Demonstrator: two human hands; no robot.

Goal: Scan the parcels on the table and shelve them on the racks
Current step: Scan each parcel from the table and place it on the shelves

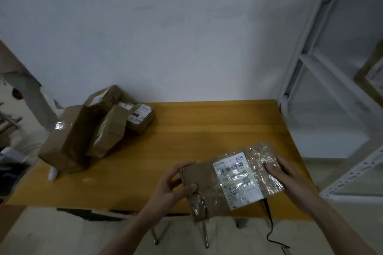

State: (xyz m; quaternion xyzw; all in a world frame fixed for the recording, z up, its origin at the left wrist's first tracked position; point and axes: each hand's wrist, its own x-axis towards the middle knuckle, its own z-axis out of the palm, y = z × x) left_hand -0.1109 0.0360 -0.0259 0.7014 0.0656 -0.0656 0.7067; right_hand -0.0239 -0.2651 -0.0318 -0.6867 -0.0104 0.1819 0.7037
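A flat cardboard parcel (209, 180) wrapped in clear tape, its white barcode label (238, 180) facing up, hangs above the front right of the yellow table (207, 126). My left hand (176, 184) grips its left end, thumb on top. My right hand (284, 174) holds its right end, fingers over the taped face. A pile of several brown parcels (95, 128) lies at the table's back left. The white metal racks (323, 64) stand to the right of the table.
A black cable (270, 225) hangs down from under the held parcel toward the floor. A small white tube (52, 173) lies at the table's left edge. Clutter and a grey shape fill the far left. A wall rises behind the table.
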